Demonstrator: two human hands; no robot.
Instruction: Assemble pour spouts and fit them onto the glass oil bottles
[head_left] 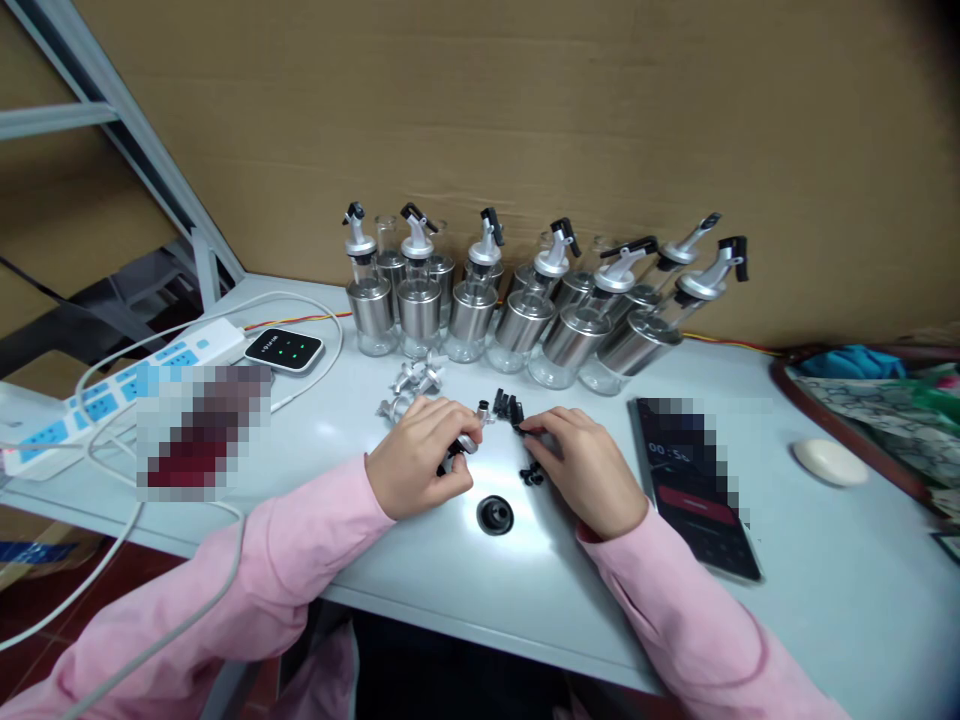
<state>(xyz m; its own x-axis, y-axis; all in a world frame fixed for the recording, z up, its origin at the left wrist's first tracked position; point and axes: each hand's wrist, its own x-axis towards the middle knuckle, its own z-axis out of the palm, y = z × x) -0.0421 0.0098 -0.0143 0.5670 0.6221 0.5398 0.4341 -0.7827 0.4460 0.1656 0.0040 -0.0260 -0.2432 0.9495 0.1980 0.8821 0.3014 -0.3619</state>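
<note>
My left hand [424, 455] is closed round a silver spout piece [468, 443] with black at its underside. My right hand [589, 465] has its thumb and forefinger close together at a pile of small black parts [510, 408]; whether it pinches one is too small to tell. Beneath those fingers lie more black bits [532, 474]. A round black stopper [496, 514] rests on the table in front of the hands. Several loose silver spout parts [418, 376] lie beyond my left hand.
Glass bottles with steel sleeves [475, 308] line the back, several topped with spouts. A power strip [135, 390], a white-edged device [285, 351] and cables are left. A phone [697, 490], a white oval object [830, 462] and a brown-rimmed container [847, 430] are right.
</note>
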